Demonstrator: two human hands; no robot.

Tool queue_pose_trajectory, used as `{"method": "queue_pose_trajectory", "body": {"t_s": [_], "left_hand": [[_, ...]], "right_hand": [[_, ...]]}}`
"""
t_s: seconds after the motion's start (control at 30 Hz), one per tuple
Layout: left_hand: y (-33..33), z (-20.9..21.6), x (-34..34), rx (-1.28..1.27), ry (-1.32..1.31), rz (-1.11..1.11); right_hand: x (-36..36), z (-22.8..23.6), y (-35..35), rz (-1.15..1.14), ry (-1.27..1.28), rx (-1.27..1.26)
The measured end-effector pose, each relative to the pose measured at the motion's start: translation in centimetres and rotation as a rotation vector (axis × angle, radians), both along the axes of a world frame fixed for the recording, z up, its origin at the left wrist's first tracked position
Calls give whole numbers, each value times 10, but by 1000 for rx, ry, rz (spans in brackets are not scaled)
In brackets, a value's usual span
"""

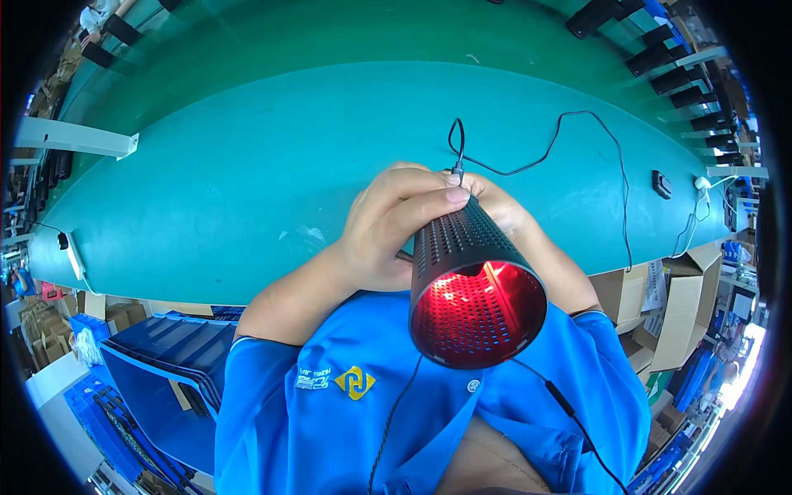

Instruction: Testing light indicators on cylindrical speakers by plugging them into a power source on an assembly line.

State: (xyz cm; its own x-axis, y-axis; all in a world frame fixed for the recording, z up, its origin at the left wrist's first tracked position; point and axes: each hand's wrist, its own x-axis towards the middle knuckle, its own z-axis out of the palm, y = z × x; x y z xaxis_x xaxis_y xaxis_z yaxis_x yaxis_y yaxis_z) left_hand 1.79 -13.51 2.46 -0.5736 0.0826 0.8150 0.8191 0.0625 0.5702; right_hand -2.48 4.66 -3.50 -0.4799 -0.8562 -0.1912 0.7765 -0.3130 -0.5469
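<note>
A black tube (454, 235) with small holes all over its wall is held up before my chest, its wide open end tilted toward me. Red light glows inside it. My left hand (384, 219) is closed round the tube's left side, with a thumb and fingertip by the narrow far end. A thin black cable's plug (459, 171) stands at that end, beside the fingertips. On the far right side of the tube, my right hand (497, 205) grips it too; most of its fingers are hidden behind the tube. The cable (551, 148) runs off across the green tabletop (231, 190).
A small black adapter (662, 184) and a white plug (702, 183) lie at the right; a white power strip (75, 256) is at the left edge. Several black cylinders (672, 78) line the far right. Blue bins (165, 355) and cardboard boxes (685, 309) flank me. Another person (97, 23) is far left.
</note>
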Motion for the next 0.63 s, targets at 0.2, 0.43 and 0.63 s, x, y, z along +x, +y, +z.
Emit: {"method": "queue_pose_trajectory", "body": {"t_s": [0.2,0.43,0.63], "left_hand": [[-1,-4,-1,-34,20,-25],[2,-2,-1,4,-3,-11],[1,-2,1,-40,-30,-22]], "right_hand": [[-3,0,1,22,67,37],[-1,-7,2,-16,-8,55],[5,-16,3,-67,-60,81]]}}
